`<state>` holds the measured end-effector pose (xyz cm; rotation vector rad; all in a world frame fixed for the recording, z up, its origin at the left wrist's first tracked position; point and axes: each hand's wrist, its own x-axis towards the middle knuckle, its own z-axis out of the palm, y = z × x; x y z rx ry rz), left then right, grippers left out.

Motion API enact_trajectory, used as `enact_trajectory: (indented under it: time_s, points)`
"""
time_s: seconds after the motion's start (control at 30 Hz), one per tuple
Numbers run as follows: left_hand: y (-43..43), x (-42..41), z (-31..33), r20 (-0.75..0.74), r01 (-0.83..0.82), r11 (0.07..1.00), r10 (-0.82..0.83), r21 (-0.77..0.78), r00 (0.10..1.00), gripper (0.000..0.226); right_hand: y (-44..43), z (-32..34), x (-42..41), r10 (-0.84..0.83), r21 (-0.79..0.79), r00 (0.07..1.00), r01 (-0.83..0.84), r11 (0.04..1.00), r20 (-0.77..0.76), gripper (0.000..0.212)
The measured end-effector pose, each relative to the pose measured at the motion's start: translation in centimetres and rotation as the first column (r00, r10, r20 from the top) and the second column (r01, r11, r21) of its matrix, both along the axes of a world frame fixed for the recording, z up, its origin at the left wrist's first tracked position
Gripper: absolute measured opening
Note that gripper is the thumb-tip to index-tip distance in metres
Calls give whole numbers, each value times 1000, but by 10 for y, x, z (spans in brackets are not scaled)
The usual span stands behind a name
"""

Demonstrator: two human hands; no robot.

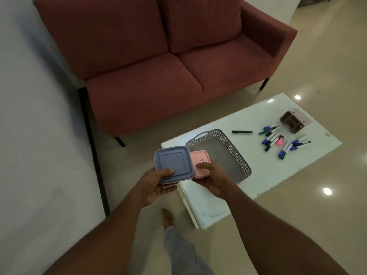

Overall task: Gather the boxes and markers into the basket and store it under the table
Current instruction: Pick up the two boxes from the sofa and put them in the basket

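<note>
My left hand (pixel 154 185) grips a square box with a blue lid (pixel 172 163), held in the air left of the table's near corner. My right hand (pixel 213 179) holds a smaller box with a pink lid (pixel 199 158) beside it, over the near end of the grey perforated basket (pixel 230 153). The basket stands on the white table (pixel 278 171) and looks empty. Several markers (pixel 278 141) lie scattered on the table to the right of the basket. A single black marker (pixel 242 132) lies apart, just beyond the basket.
A brown compartment organiser (pixel 295 121) stands at the table's far end behind the markers. A red two-seat sofa (pixel 158 62) faces the table. A white wall (pixel 29 116) rises at the left. My leg and bare foot (pixel 167 217) are on the glossy floor beside the table.
</note>
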<state>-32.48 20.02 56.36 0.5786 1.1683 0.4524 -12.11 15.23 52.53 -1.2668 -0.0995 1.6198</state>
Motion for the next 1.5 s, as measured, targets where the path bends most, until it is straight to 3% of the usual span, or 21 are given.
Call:
enact_trajectory:
  time_s: [0.2, 0.37, 0.6, 0.9, 1.1, 1.23, 1.37, 1.5]
  points:
    - [-107, 20, 11, -24, -33, 999, 32, -28, 999, 38, -97, 23, 28, 45, -11, 999, -45, 999, 2, 37]
    - [-143, 64, 17, -26, -30, 999, 30, -17, 999, 38, -135, 36, 69, 28, -40, 1000, -28, 999, 5, 32]
    - [-132, 154, -4, -56, -98, 994, 95, -48, 994, 41, -123, 25, 159, 40, -82, 999, -41, 996, -18, 30]
    - [-99, 257, -30, -8, -350, 933, 350, -82, 937, 39, -60, -5, 257, 163, -97, 987, -163, 982, -10, 27]
    - [-52, 279, -65, -122, -597, 797, 585, -96, 802, 31, 0, -24, 256, 229, -99, 969, -220, 970, 93, 32]
    - [-15, 295, -103, -99, -697, 703, 690, -141, 717, 28, 48, -54, 250, 287, -140, 945, -266, 954, 158, 35]
    - [30, 300, -171, -94, -750, 631, 750, -199, 655, 28, 101, -114, 241, 283, -193, 941, -248, 949, 186, 31]
    - [66, 304, -248, -116, -821, 501, 830, -273, 545, 26, 140, -185, 233, 269, -213, 952, -235, 948, 148, 26]
